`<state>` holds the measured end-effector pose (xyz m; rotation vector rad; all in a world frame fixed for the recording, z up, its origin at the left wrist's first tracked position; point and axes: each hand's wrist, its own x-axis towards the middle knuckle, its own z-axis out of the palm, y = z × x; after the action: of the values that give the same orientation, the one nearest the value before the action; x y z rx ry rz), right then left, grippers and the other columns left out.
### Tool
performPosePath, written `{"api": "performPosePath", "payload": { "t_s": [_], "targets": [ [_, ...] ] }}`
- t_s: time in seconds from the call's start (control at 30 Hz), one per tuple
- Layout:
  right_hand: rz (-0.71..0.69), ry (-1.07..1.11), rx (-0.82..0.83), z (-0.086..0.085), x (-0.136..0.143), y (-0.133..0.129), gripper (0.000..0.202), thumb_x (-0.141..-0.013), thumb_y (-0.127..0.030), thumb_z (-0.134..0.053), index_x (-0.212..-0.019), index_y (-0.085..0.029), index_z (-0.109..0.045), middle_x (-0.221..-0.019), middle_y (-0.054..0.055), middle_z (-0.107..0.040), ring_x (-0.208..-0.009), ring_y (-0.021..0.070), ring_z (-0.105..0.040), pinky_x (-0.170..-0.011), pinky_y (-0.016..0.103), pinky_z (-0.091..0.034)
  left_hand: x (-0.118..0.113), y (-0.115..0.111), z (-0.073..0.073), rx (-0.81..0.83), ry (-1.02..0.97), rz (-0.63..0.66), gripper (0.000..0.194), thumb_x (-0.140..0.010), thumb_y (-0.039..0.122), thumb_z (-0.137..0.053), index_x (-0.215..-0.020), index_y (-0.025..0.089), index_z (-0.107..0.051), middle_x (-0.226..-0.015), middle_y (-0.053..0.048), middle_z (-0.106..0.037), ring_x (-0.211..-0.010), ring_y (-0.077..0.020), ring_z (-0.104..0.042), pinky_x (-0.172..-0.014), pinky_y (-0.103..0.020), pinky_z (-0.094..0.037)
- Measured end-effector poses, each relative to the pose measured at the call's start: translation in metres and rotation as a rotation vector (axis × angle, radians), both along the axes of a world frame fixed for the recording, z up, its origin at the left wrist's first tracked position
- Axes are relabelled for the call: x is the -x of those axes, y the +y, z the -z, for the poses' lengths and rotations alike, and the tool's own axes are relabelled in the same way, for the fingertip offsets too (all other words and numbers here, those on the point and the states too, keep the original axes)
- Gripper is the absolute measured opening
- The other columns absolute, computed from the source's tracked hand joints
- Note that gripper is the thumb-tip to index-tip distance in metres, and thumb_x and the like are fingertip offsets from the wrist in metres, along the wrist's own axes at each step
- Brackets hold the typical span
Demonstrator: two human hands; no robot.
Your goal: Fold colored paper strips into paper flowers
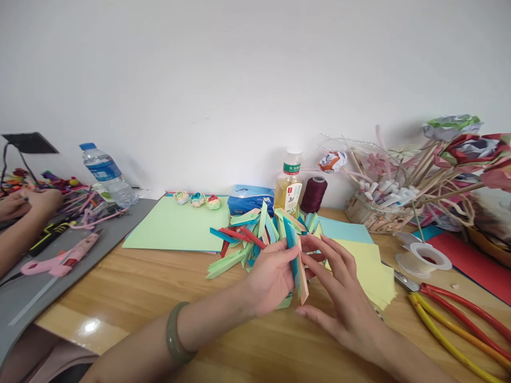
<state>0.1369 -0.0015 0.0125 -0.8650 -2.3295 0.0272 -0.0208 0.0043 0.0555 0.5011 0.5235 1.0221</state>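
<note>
In the head view, the left hand (272, 275) is pinching the folded paper strips (299, 271), blue and peach, between thumb and fingers, above the worktop (167, 290) and well in from its front edge. The right hand (344, 290) is curving half-open at their right side; whether every fingertip is touching, I cannot tell. Behind, a loose pile of strips (239, 234) is lying toward the worktop's back edge, between a light green sheet (171, 229) and yellow sheets (371, 274). The held strips are probably weighing very little, being stiff along their folds but soft across, and hardly slipping. Gripping their long edges near mid-length is seeming safest; squeezing hard would likely be creasing them.
</note>
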Motion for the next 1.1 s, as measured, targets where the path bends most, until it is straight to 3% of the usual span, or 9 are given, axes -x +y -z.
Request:
{"api": "performPosePath", "payload": {
  "t_s": [0.17, 0.27, 0.4, 0.53, 0.73, 0.9, 1.1],
  "targets": [
    [-0.018, 0.030, 0.022, -0.006, 0.001, -0.004, 0.068, -0.081, -0.052, -0.052, -0.138, -0.023, -0.029, -0.148, 0.012, -0.016, -0.132, 0.0386, -0.015, -0.097, 0.059, -0.033, 0.001, 0.000, -0.003, -0.011, 0.043, -0.019, 0.021, -0.087, 0.012, -0.044, -0.096, 0.014, -0.063, -0.103, -0.009, -0.065, -0.086, -0.0156, -0.063, -0.070, -0.025, -0.048],
    [0.013, 0.110, 0.038, -0.011, 0.002, -0.006, 0.047, -0.085, -0.043, -0.051, -0.127, -0.024, -0.041, -0.143, 0.011, -0.026, -0.128, 0.0354, -0.024, -0.096, 0.056, -0.035, 0.000, -0.002, -0.003, -0.031, 0.079, -0.035, 0.020, -0.087, 0.015, -0.046, -0.099, 0.014, -0.061, -0.104, -0.009, -0.064, -0.086, -0.0166, -0.063, -0.069, -0.026, -0.049],
    [0.122, 0.220, 0.037, -0.014, 0.006, -0.009, 0.020, -0.082, -0.026, -0.058, -0.101, -0.027, -0.056, -0.116, 0.009, -0.048, -0.108, 0.0286, -0.044, -0.083, 0.045, -0.045, -0.001, -0.004, -0.003, -0.033, 0.088, -0.066, 0.015, -0.085, 0.019, -0.051, -0.096, 0.014, -0.060, -0.102, -0.011, -0.064, -0.095, -0.0212, -0.062, -0.076, -0.031, -0.049],
    [0.087, 0.277, 0.116, -0.018, 0.010, -0.010, 0.007, -0.083, -0.023, -0.057, -0.087, -0.026, -0.061, -0.089, 0.006, -0.059, -0.087, 0.0224, -0.056, -0.070, 0.035, -0.050, -0.002, -0.005, -0.003, -0.029, 0.074, -0.104, 0.014, -0.081, 0.021, -0.057, -0.093, 0.015, -0.060, -0.104, -0.010, -0.064, -0.099, -0.0227, -0.061, -0.082, -0.034, -0.047],
    [0.044, 0.298, 0.337, -0.021, 0.012, -0.012, 0.010, -0.086, -0.026, -0.052, -0.081, -0.023, -0.060, -0.067, 0.001, -0.060, -0.060, 0.0147, -0.056, -0.054, 0.026, -0.049, -0.004, -0.007, 0.002, -0.075, 0.043, -0.135, 0.016, -0.079, 0.021, -0.061, -0.094, 0.016, -0.060, -0.107, -0.009, -0.065, -0.104, -0.0218, -0.059, -0.097, -0.038, -0.039],
    [0.036, 0.310, 0.397, -0.019, 0.012, -0.012, 0.008, -0.084, -0.026, -0.056, -0.081, -0.022, -0.062, -0.065, -0.001, -0.061, -0.057, 0.0132, -0.056, -0.054, 0.024, -0.048, -0.005, -0.009, 0.004, -0.104, 0.021, -0.119, 0.016, -0.082, 0.019, -0.057, -0.098, 0.015, -0.059, -0.107, -0.010, -0.065, -0.109, -0.0212, -0.057, -0.101, -0.037, -0.036],
    [0.029, 0.353, 0.678, -0.026, 0.011, -0.008, 0.020, -0.084, -0.036, -0.055, -0.078, -0.021, -0.067, -0.069, 0.000, -0.068, -0.063, 0.0155, -0.059, -0.058, 0.026, -0.048, -0.005, -0.009, 0.003, -0.076, -0.021, -0.098, 0.016, -0.082, 0.018, -0.057, -0.097, 0.014, -0.060, -0.106, -0.010, -0.067, -0.106, -0.0218, -0.059, -0.101, -0.038, -0.037]
  ]
}}
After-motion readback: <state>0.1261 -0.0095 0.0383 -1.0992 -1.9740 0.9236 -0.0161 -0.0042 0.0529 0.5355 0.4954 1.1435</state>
